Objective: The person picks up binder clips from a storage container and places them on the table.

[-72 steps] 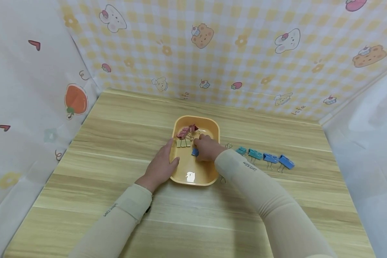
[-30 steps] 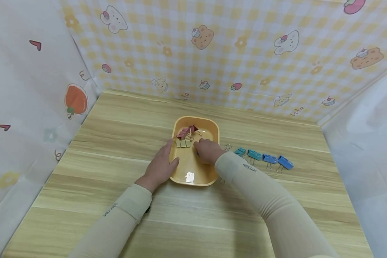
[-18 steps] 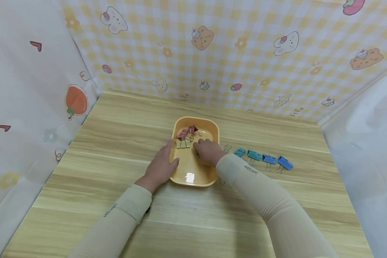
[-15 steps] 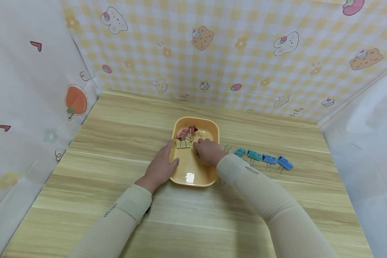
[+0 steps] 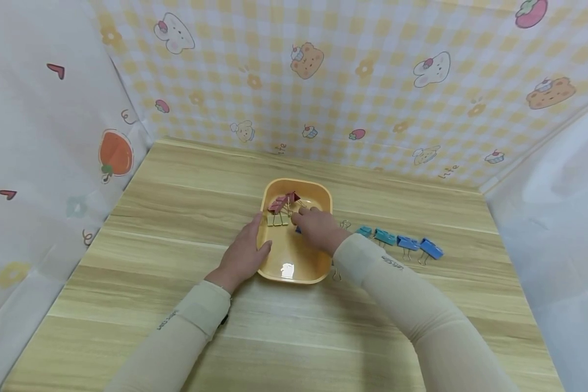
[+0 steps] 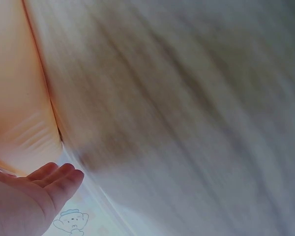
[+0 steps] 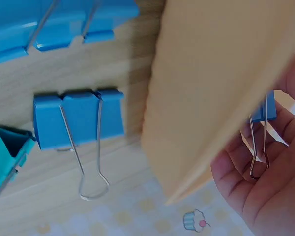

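Observation:
In the head view, a yellow plastic tray sits mid-table. My left hand lies along its left side, fingers straight, thumb over the rim; the left wrist view shows the fingers extended beside the tray wall. Over the tray, my right hand has curled fingers around a blue binder clip, mostly hidden from above. The right wrist view shows that clip's wire handles against the palm and fingers. Near the tray's far left lie pink-red binder clips and a pale yellow binder clip.
Right of the tray, a row holds teal binder clips and blue binder clips. Wire handles peek out by the tray's right side, partly hidden by my right arm. A patterned cloth stands behind the wooden tabletop.
The right hand covers the blue clip more at about one second ago, then shifts slightly up and left, showing a bit of it again. The left hand stays at the tray's side.

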The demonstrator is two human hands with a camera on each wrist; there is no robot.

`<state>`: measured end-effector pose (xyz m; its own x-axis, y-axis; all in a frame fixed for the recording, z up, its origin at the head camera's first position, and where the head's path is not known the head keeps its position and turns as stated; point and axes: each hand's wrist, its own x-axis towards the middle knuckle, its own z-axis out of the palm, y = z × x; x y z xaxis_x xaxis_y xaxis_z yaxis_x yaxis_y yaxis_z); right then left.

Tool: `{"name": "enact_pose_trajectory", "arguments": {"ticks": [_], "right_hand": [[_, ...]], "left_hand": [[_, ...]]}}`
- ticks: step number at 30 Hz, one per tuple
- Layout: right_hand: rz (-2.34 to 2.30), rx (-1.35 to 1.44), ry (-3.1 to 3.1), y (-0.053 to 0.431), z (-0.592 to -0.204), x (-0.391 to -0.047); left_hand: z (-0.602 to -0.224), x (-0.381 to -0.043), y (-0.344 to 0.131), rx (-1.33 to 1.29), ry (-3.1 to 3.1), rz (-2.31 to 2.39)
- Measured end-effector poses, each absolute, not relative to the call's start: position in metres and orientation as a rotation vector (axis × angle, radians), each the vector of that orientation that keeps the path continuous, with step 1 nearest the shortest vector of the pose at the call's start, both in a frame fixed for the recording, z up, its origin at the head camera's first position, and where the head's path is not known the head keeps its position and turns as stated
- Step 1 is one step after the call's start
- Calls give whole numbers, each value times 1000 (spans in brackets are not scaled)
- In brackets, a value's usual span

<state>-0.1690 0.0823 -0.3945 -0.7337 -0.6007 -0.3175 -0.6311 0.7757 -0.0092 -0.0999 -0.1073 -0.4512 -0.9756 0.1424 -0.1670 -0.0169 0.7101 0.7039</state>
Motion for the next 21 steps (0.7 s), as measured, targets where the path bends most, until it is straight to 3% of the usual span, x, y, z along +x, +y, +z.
{"name": "enact_pose_trajectory", "arguments": {"ticks": [21], "right_hand": [[29, -973, 2783, 111, -360, -158]], "left_hand": [[-450, -98, -107, 124, 2720, 1123]]}}
